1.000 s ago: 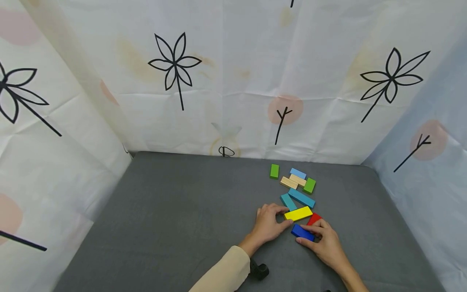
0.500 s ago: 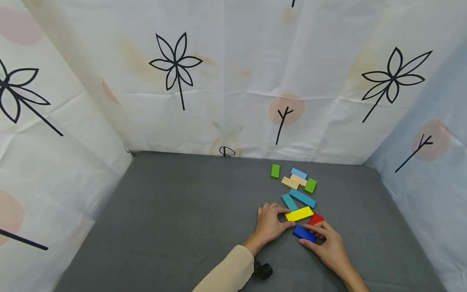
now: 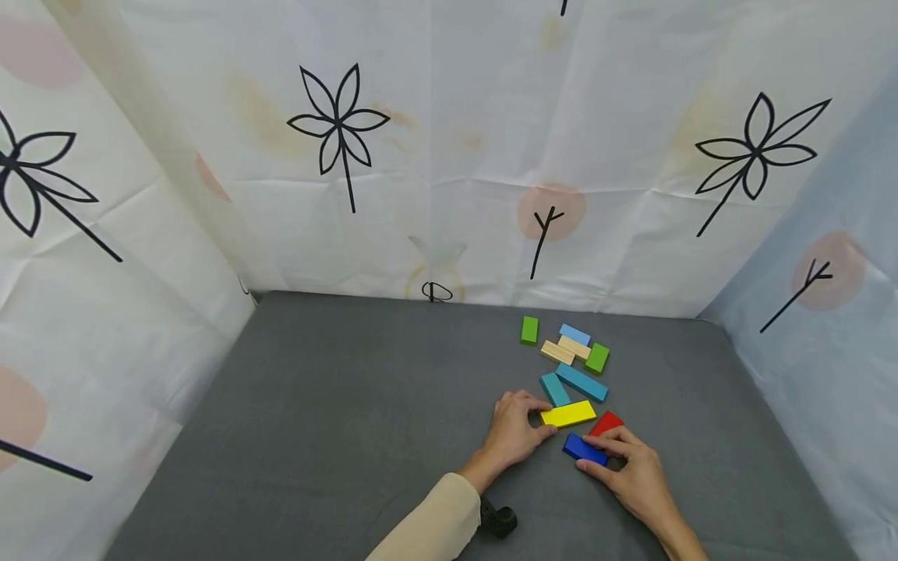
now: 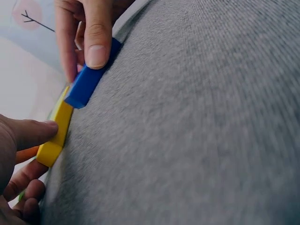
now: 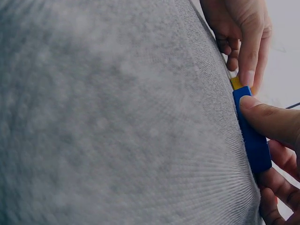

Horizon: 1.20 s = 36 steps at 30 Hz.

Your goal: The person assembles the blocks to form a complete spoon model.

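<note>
My left hand (image 3: 512,431) pinches the left end of a yellow block (image 3: 568,414) between thumb and fingers; the left wrist view shows the thumb on the yellow block (image 4: 56,131). To its right, my right hand (image 3: 634,475) pinches a dark blue block (image 3: 584,449), and in the right wrist view the thumb lies on the blue block (image 5: 253,136). Just behind the blue block and the right fingers lies a red block (image 3: 606,423), partly hidden. A short teal block (image 3: 554,389) and a longer teal-blue block (image 3: 581,382) lie right behind the yellow one.
Farther back on the grey table (image 3: 351,405) are a green block (image 3: 529,330), a light blue block (image 3: 575,335), two wooden blocks (image 3: 557,352) and another green block (image 3: 597,358). A black object (image 3: 500,520) sits by the left sleeve. Patterned cloth (image 3: 456,156) hangs behind.
The yellow block has shifted slightly left with my left hand, leaving a wider gap to the red block. My right hand and the blue block have moved slightly right since the earliest frame.
</note>
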Available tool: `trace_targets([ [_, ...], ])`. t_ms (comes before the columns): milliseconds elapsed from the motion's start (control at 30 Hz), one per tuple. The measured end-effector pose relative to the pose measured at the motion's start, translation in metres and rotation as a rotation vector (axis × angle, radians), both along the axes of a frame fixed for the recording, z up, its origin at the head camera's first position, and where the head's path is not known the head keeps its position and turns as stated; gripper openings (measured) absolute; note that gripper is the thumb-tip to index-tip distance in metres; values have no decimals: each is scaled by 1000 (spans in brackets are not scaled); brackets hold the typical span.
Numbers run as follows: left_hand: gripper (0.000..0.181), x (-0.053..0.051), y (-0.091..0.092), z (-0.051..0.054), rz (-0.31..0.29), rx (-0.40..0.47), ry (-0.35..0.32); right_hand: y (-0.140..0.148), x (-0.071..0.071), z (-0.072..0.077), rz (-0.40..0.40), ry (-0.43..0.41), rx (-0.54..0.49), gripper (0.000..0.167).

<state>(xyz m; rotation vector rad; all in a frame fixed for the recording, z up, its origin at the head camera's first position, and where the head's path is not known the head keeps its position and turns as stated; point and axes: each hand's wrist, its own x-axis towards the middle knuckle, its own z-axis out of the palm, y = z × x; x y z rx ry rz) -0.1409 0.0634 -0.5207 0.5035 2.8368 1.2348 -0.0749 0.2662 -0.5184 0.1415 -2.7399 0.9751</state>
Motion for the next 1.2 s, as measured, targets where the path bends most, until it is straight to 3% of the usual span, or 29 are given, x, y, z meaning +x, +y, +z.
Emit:
trace_targets([
  [233, 27, -1, -7, 5, -5, -55, 12, 0, 0, -1, 14, 7, 0, 34],
  [567, 35, -5, 7, 4, -41, -194, 71, 0, 0, 3, 25, -14, -38, 33],
  [767, 32, -4, 8, 1, -43, -162, 104, -1, 0, 3, 30, -11, -40, 34],
  [933, 32, -1, 0, 3, -30, -62, 51, -2, 0, 4, 28, -16, -27, 33],
  [1067, 34, 0, -11, 9, 15, 17, 11, -2, 1, 5, 25, -14, -13, 34],
  [1200, 33, -1, -27, 14, 90, 63, 37, -2, 1, 4, 25, 2, -9, 34],
])
